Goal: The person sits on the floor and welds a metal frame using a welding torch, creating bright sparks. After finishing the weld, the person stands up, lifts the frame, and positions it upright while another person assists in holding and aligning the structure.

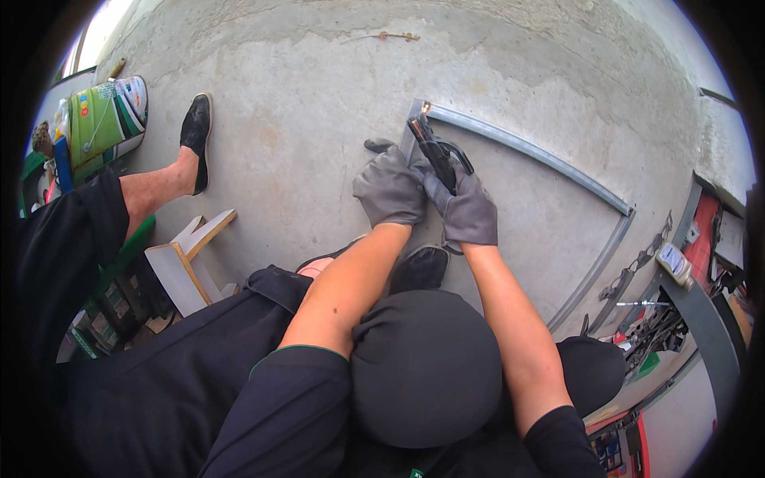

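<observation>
My right hand (466, 209), in a grey work glove, is closed around a black electrode holder (437, 155) with a copper-coloured jaw. The holder's tip lies by the upper left corner of a grey metal frame (526, 146) on the floor. An orange-brown spot marks that corner. My left hand (389, 188), gloved alike, is curled over the frame's left side, close against the holder. Its fingertips are partly hidden. Below my hands is a black shoe (419, 268), with a large round black shape (426, 366) between my forearms.
A leg with a black shoe (196, 135) reaches in from the left. Beside it stand a green and white bucket (103, 123) and a small wooden stool (179, 271). At right, a bottle (674, 264) and assorted tools (657, 327) crowd a grey metal edge. Concrete floor (279, 103) surrounds the frame.
</observation>
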